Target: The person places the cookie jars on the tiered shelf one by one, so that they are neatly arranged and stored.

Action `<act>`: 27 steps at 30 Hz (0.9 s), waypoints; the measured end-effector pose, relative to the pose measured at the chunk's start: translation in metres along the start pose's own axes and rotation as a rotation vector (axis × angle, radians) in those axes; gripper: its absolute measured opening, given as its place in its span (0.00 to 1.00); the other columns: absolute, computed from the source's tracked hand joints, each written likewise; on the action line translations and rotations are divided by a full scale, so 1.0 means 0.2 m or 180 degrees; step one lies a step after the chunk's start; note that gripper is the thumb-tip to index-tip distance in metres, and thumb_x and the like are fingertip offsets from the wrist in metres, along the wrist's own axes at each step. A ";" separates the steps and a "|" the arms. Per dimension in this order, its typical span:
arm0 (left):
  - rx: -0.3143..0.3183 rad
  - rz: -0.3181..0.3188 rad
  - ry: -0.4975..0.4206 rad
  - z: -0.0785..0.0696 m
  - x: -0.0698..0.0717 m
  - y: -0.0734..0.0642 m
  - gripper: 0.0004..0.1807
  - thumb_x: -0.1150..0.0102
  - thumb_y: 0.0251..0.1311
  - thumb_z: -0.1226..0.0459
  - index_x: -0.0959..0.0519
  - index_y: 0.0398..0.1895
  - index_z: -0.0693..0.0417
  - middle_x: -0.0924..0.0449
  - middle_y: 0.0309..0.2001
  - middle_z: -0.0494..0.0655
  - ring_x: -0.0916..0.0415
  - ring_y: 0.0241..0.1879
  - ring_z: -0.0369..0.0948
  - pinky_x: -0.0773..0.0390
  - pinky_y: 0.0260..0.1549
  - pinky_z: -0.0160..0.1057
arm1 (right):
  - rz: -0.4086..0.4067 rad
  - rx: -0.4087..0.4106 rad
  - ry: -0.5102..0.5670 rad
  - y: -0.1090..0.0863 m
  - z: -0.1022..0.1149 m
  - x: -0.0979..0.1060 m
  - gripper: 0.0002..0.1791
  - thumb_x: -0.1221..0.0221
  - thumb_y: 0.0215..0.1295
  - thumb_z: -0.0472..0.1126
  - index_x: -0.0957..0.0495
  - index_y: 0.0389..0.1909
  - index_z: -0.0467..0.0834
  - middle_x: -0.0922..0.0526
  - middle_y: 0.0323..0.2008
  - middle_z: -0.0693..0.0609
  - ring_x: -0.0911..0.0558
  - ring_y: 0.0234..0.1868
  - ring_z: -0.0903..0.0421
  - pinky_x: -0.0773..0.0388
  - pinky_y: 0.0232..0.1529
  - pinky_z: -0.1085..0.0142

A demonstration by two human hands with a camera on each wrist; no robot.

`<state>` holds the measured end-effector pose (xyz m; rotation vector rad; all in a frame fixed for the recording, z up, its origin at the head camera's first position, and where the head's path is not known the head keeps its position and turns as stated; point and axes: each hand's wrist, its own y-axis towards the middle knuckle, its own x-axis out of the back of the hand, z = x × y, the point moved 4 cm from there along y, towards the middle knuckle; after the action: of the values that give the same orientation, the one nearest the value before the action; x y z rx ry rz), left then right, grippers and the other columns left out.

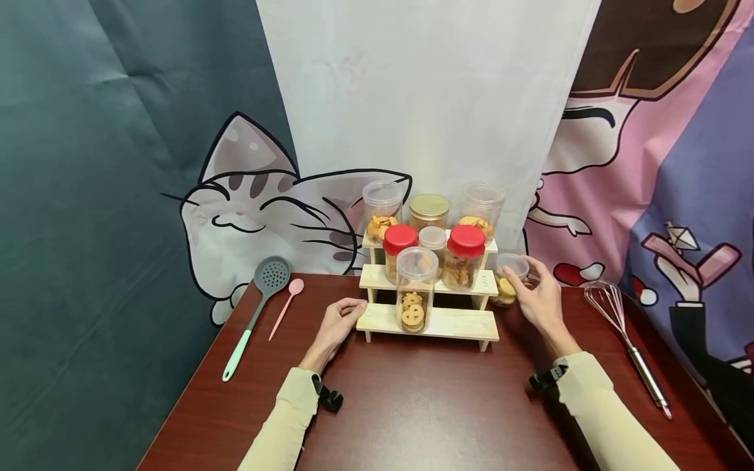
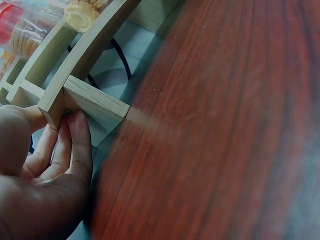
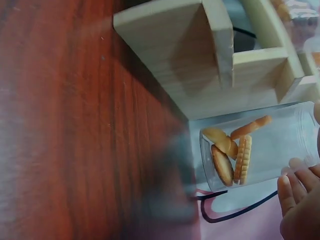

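A three-tier wooden rack (image 1: 462,323) stands on the table and carries several jars. My left hand (image 1: 334,327) pinches the left end of its lowest step, with the fingers (image 2: 80,132) under the plank. To the right of the rack is a clear plastic jar (image 3: 275,145) with a few cookies in its bottom. My right hand (image 1: 543,302) holds this jar near its top, thumb on the near side. On the lowest step stands a clear jar of round cookies (image 1: 415,288). Two red-lidded jars (image 1: 465,261) flank a small clear-lidded jar (image 1: 432,242) on the middle step.
The top step bears two clear jars (image 1: 482,209) around a gold-lidded jar (image 1: 429,208). At the left lie a grey slotted skimmer (image 1: 259,314) and a pink spoon (image 1: 287,306); a whisk (image 1: 630,343) lies at the right. A printed cloth (image 1: 424,98) hangs behind the table.
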<state>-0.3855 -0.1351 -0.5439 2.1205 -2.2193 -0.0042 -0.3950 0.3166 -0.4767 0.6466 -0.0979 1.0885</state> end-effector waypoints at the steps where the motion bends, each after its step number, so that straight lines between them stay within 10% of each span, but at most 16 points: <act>1: 0.0002 0.0005 -0.0016 0.00 0.00 0.00 0.16 0.35 0.76 0.62 0.14 0.56 0.66 0.11 0.56 0.60 0.15 0.43 0.33 0.18 0.43 0.29 | -0.0043 0.0035 0.0020 -0.02 0.01 0.02 0.33 0.28 0.72 0.53 0.21 0.72 0.44 0.12 0.56 0.37 0.20 0.42 0.74 0.27 0.45 0.86; 15: 0.0034 -0.0001 -0.0051 0.00 -0.01 0.01 0.17 0.34 0.76 0.62 0.15 0.58 0.67 0.12 0.58 0.63 0.16 0.43 0.33 0.18 0.43 0.28 | -0.0073 0.0311 -0.0004 -0.25 0.16 0.26 0.27 0.24 0.66 0.39 0.16 0.65 0.47 0.16 0.42 0.72 0.18 0.38 0.75 0.25 0.42 0.85; 27: 0.0060 -0.0021 -0.0040 0.00 0.00 0.00 0.17 0.34 0.76 0.61 0.15 0.58 0.66 0.12 0.57 0.62 0.16 0.42 0.32 0.19 0.42 0.28 | 0.0102 0.0536 0.0293 -0.34 0.41 0.21 0.26 0.23 0.62 0.30 0.14 0.61 0.42 0.12 0.42 0.60 0.16 0.39 0.72 0.21 0.41 0.82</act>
<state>-0.3858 -0.1343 -0.5442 2.1432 -2.2283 0.0030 -0.2972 0.2859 -0.4237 0.7464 0.0637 1.1639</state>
